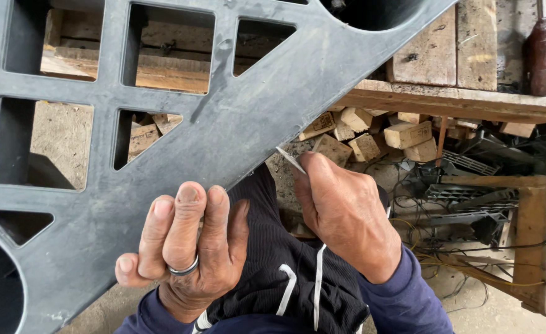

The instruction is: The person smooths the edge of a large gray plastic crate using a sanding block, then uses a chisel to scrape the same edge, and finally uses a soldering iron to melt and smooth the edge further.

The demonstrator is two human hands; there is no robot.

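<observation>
Overhead, the big grey plastic panel with square and triangular cut-outs fills most of my view, tilted across the lap, its lower edge running diagonally toward the upper right. My left hand clamps that edge, fingers curled over the face, a ring on one finger, thumb hidden beneath. My right hand is closed in a fist around a thin metal blade, tip touching the panel's edge just beside the left fingers. Judgement: trimming the edge goes best with shallow strokes directed away from the holding hand, panel braced firm against the knee so it cannot rock. Behind it, a rough wooden bench spans the upper right; under it lie a heap of small wood blocks, then black plastic offcuts and tangled wires on a dusty concrete floor.
</observation>
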